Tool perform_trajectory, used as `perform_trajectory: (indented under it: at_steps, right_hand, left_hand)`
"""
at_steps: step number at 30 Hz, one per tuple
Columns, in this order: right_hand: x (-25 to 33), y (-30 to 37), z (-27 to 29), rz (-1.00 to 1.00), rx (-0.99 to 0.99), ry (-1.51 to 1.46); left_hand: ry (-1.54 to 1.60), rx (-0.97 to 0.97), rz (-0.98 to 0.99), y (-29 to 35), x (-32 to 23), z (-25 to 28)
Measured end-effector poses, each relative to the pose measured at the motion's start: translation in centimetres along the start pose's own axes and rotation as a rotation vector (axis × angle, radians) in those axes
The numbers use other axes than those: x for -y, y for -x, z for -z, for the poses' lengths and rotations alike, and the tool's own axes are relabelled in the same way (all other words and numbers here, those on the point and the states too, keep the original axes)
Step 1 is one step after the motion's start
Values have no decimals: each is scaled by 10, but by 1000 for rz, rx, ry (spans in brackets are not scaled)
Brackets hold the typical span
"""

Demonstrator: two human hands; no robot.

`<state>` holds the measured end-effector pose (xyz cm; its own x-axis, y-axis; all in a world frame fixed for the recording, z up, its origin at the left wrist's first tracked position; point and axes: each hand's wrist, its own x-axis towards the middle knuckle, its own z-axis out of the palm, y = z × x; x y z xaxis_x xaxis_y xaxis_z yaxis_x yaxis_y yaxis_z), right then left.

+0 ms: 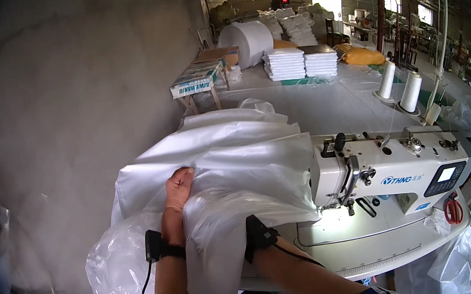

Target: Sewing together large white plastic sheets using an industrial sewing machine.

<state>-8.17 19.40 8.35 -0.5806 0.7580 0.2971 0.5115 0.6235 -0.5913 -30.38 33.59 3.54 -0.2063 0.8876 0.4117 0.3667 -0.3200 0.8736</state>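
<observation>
A large sheet of glossy white plastic sheeting (237, 159) lies in folds over the left end of the sewing table, its right edge reaching the needle area of a white sewing machine (398, 164). My left hand (180, 186) is closed on a fold of this sheeting, fingers curled in. My right forearm comes in from the lower right, and its wrist, with a black strap, goes under a draped fold. That fold hides my right hand, so its fingers do not show. The machine's lamp lights the bed beside the needle.
Red-handled scissors (453, 210) hang at the machine's right end. Two thread cones (410, 92) stand behind it. Farther back are stacked white packs (285, 65), a big white roll (247, 43) and a carton (197, 79). A grey wall (80, 98) borders the left. Clear plastic (123, 275) bulges lower left.
</observation>
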Motion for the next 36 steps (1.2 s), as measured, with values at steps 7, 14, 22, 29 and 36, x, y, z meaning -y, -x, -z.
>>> perform_trajectory:
  at_steps: [7, 14, 22, 29, 36]
  right_hand:
    - [-22, 24, 11, 28, 18, -94]
    - [4, 122, -18, 149, 192, -220]
    - [5, 317, -95, -283, 798, -1040]
    - [7, 342, -62, -51, 962, -435]
    - [-24, 383, -18, -777, 595, -1154]
  left_hand:
    - [-362, -50, -88, 114, -36, 24]
    - [-265, -91, -179, 163, -81, 61]
    - [-740, 51, -106, 321, -202, -28]
    - [-992, 141, 133, 426, -137, 1]
    - [-879, 193, -126, 498, -282, 47]
